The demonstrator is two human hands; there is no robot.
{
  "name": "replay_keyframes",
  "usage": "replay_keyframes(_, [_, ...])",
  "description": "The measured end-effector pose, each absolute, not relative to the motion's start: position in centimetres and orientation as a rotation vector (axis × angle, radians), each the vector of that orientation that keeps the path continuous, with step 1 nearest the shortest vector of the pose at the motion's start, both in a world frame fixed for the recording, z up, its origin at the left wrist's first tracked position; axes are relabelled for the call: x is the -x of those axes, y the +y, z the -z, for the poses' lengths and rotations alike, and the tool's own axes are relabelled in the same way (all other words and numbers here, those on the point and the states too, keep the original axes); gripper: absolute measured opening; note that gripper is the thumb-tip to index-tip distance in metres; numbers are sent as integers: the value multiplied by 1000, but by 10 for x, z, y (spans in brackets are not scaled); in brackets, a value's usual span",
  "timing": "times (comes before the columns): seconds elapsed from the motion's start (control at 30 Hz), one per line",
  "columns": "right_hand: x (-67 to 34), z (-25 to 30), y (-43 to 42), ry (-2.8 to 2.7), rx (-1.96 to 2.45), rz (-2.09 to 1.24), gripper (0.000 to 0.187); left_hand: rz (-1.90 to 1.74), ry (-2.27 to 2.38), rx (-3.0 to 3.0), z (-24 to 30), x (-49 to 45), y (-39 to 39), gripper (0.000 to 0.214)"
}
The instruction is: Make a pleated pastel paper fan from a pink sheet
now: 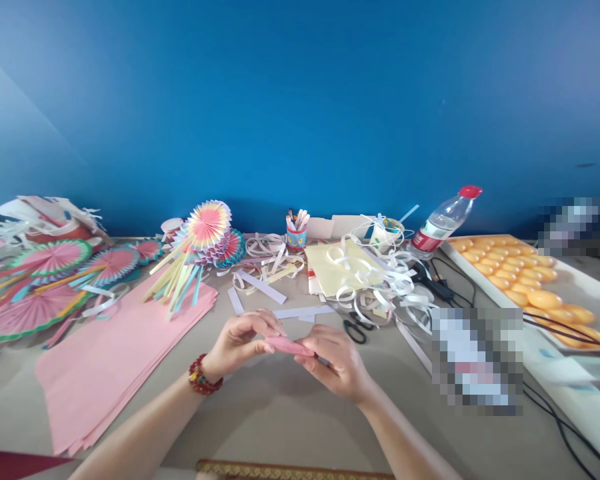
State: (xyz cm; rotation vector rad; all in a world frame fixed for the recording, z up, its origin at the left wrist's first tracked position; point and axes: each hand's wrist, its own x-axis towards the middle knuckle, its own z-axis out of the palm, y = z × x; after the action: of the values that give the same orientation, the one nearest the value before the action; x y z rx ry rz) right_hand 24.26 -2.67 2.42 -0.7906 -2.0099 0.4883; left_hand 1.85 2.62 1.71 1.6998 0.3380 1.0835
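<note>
My left hand [240, 343] and my right hand [337, 360] meet above the middle of the table, and both pinch a narrow folded strip of pink paper [286, 345] held level between them. The left fingers curl over one end of the strip; the right thumb and fingers press the other end. A red bead bracelet [203, 378] sits on my left wrist. A stack of pink paper sheets [115, 360] lies to the left of my hands, and black scissors [356, 329] lie just beyond my right hand.
Folded paper fans [50, 280] cover the far left, some on sticks [207, 230]. White paper curls [380, 280] and yellow sheets [330, 267] lie mid-back, with a pen cup [296, 233], a water bottle [443, 223], a tray of orange ovals [520, 273] and black cables [555, 407].
</note>
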Motion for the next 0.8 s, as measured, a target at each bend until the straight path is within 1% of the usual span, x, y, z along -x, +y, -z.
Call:
replay_keyframes(0.2, [-241, -26, -30, -1960, 775, -596, 15, -1081, 308, -1696, -21, -20, 23, 13])
replay_keyframes(0.43, [-243, -26, -27, -1918, 720, -721, 15, -1091, 291, -1661, -22, -22, 22, 11])
replay_keyframes(0.6, [-244, -32, -29, -1980, 753, -670, 19, -1093, 310, -1670, -20, -21, 22, 12])
replay_keyframes(0.8, [-240, -30, -33, -1880, 750, -572, 20, -1104, 282, -1635, -20, -25, 20, 10])
